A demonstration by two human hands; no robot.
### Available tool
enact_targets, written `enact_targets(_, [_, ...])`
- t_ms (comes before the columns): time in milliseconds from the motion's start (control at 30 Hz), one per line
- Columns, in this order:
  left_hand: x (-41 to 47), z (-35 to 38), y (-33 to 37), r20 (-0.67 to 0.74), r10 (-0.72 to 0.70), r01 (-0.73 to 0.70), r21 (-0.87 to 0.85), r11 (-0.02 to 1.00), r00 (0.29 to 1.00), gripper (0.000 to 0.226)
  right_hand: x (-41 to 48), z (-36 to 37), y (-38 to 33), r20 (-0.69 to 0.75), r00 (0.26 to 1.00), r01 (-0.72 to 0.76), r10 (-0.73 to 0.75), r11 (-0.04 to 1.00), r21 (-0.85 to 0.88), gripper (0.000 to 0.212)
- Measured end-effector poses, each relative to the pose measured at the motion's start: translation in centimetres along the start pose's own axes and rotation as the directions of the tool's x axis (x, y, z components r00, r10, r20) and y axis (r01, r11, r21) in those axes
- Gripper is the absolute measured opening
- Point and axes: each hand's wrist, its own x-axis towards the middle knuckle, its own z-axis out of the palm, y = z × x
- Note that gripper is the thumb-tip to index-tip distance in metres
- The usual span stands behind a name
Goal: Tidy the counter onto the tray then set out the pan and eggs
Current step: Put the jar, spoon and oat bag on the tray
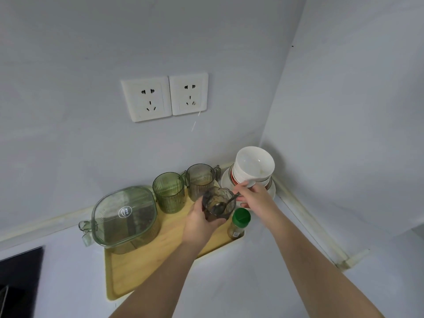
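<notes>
Fingers of left hand [202, 222] wrapped round the cup [210, 199], right hand [251, 196] pinching its spoon [226, 201]
light stiff plastic, looks slick, so hold by the ribs under those fingers

- Tray [128, 271]: pale wood, matt, faint grain.
- Lidded box [125, 216]: clear green plastic, glossy lid.
- Green cup [168, 192] and grey mug [200, 180]: ribbed, see-through plastic.
- Smoky cup [218, 214]: ribbed clear plastic, with the inside smeared brown.
- Spoon [223, 204]: shiny metal.
- Bowl [254, 165]: white ceramic, glazed and glossy.
- Spice jar [238, 226]: clear body, smooth green plastic cap.
- Counter [263, 283]: pale, smooth, matt.
- Sockets [165, 97]: white plastic, slight sheen.
- Hob [20, 278]: black, glossy.
</notes>
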Motion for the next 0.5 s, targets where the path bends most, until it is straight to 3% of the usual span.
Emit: enact_targets(500, [-0.12,0.86,0.26,0.032,-0.025,0.026,-0.014,1.000,0.999,0.078,-0.84,-0.26,0.69,-0.046,0.997,-0.055,0.056,0.998,0.024,0.014])
